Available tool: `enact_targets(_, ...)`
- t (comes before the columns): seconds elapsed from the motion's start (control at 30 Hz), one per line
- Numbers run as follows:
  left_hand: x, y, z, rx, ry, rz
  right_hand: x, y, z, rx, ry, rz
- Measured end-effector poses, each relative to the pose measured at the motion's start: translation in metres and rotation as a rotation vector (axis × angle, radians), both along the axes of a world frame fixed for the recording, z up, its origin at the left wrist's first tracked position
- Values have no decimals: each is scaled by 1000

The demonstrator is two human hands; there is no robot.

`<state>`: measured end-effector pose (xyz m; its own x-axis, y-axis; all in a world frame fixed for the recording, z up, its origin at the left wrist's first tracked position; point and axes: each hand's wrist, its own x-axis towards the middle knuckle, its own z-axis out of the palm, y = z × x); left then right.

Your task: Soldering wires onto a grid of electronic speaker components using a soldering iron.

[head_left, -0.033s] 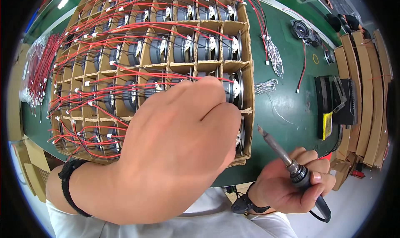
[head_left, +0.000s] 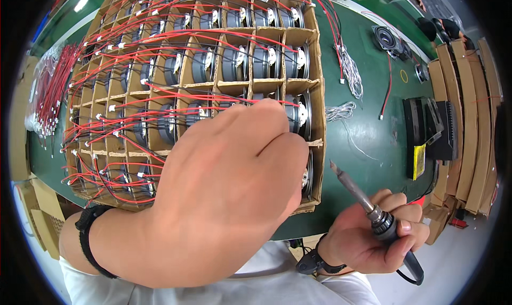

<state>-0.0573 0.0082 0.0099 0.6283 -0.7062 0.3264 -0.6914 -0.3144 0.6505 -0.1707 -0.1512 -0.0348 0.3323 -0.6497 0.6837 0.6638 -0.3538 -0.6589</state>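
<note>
My left hand (head_left: 234, 182) reaches over the near right part of a divided cardboard box (head_left: 318, 121), its fingers curled together. What they hold, if anything, is hidden behind the back of the hand. Small round speakers stand on edge in the box's cells; one speaker (head_left: 303, 114) shows just beyond my knuckles and another (head_left: 308, 179) sits partly covered to the right of the hand. Red and black wires (head_left: 160, 115) with white plugs run across the cells. Beside the box's near right corner, my right hand (head_left: 378, 235) grips a soldering iron (head_left: 384, 225), its tip pointing up and left.
On the green table (head_left: 368, 145), bundles of solder wire (head_left: 349, 73) lie right of the box. Farther right are a loose speaker (head_left: 385, 38), a black device (head_left: 429, 129) with a yellow label, and stacked cardboard dividers (head_left: 464, 129). Bagged red wires (head_left: 53, 91) lie left.
</note>
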Motion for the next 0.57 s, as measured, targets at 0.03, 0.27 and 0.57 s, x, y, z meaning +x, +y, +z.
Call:
enact_targets(0.03, 0, 0, 0, 9, -4, 1, 0, 0, 0, 22, -17, 7)
enact_targets(0.27, 0, 0, 2, 21, 21, 2, -4, -6, -1, -32, 62, 42)
enact_targets(0.57, -3, -4, 14, 115, 82, 13, -42, -62, 25, 288, 198, -328)
